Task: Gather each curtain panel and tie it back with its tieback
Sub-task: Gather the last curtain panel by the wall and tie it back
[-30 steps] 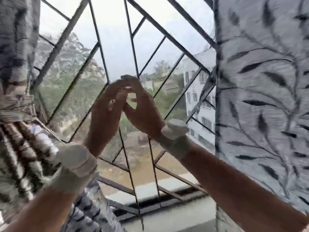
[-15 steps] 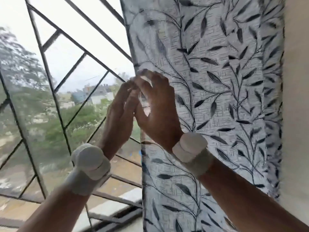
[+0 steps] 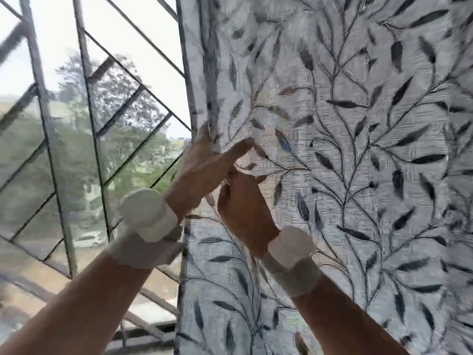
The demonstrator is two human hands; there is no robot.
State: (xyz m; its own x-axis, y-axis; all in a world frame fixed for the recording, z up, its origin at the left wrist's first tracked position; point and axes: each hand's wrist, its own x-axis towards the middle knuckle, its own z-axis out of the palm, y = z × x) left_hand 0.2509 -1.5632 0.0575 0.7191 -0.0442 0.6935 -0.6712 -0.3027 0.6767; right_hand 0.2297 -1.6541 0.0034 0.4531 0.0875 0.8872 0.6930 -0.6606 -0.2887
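The right curtain panel (image 3: pixel 345 149), pale grey with dark leaf sprigs, hangs spread flat over the right half of the view. My left hand (image 3: pixel 202 170) is at the panel's left edge: its fingers reach behind the hem and the thumb lies across the front, pinching the edge. My right hand (image 3: pixel 243 203) is just below and to the right, back toward me, with its fingers curled into the fabric beside the left thumb. The image is blurred by motion. No tieback shows.
A window with a diagonal metal grille (image 3: pixel 97 119) fills the left side, trees beyond it. The sill (image 3: pixel 143 313) runs along the bottom left. Both wrists carry white bands.
The view swung right, so the left panel left the frame. Both hands moved from the open window onto the right panel's left edge and took hold of it.
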